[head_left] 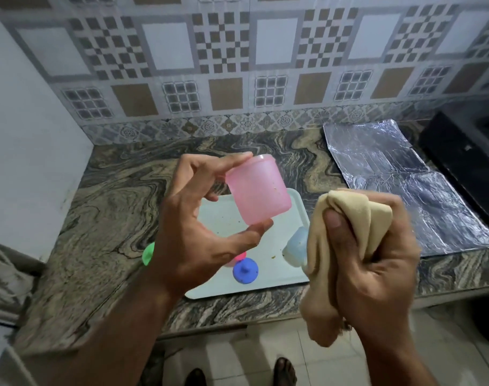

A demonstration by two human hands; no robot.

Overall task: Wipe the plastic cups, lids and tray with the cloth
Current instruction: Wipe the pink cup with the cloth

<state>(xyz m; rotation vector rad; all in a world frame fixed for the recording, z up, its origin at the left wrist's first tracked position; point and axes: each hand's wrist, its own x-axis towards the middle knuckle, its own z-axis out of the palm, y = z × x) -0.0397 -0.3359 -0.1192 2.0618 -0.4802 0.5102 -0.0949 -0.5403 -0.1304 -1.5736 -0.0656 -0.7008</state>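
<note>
Left hand: my left hand (193,232) holds the pink cup (257,189) up over the counter, fingertips on its top rim, thumb under its base.
Right hand: my right hand (377,260) is fisted around the bunched beige cloth (346,215), its tail hanging below.
Cup axis: tilted, one end up and away toward the wall, the other down toward me; which end is open I cannot tell.
Key relation: the cloth sits just right of the cup, slightly lower, not touching; I judge the right hand must travel left.
Specks: a few on the cup wall.
Tray: the white tray (293,277) below carries a pale blue cup (296,246) and blue lid (244,270); a green lid (148,253) peeks out beside my wrist.
</note>
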